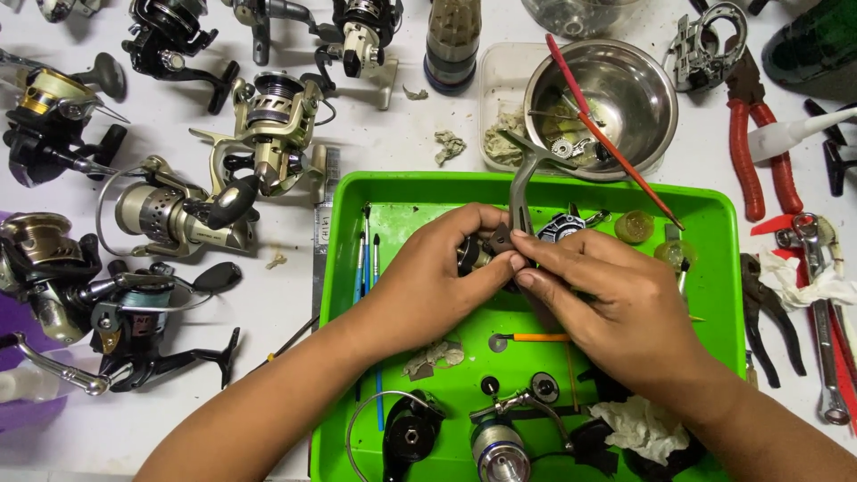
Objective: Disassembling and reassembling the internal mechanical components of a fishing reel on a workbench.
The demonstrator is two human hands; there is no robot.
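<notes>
**Both hands pinch a small reel body over the green tray**

While the green plastic tray [723, 268] carries loose parts all round it, the dark grey metal fishing-reel body with its long angled stem [516, 207] sits between the two hands above the tray's middle. The left hand [437, 277] wraps its fingers [482, 268] closed about the body's left side; the right hand [616, 303] pinches the right side with thumb and forefinger tips, also closed on it.

The piece looks stiff and compact, probably light enough for fingertips alone, yet likely greasy, to judge by the soiled rags [638, 427] lying near. A slick surface would make a pinch on the smooth stem unsure; the blocky body, where both hands already grip, seems the safer hold. Small inner parts may drop out if it tilts.

Beyond the tray stands a round steel bowl [652, 98] with a red-handled brush [607, 129] leaning across it. Red-handled pliers [759, 152] lie to the right on the white counter [384, 143], and several whole spinning reels [178, 210] crowd the left.
</notes>
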